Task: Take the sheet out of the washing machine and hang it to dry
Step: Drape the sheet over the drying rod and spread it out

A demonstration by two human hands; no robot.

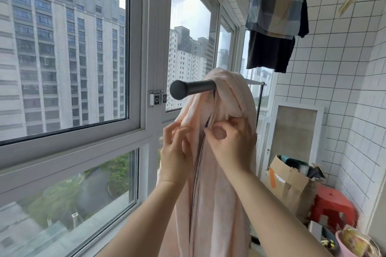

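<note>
A pale pink sheet (pixel 221 194) hangs bunched over a dark metal rail (pixel 198 86) that ends in a round black knob pointing toward me. It drapes down in thick folds with a dark seam running down the middle. My left hand (pixel 174 152) pinches a fold on the left side of the seam. On the other side of the seam, my right hand (pixel 227 142) grips the cloth with curled fingers. Both hands are raised just below the rail. The washing machine is not in view.
Large windows (pixel 62 52) fill the left side, with tower blocks outside. Dark and checked clothes (pixel 275 23) hang overhead at the upper right. A cardboard box (pixel 290 181), a red stool (pixel 334 204) and a pink pot (pixel 344 244) stand by the tiled wall at the right.
</note>
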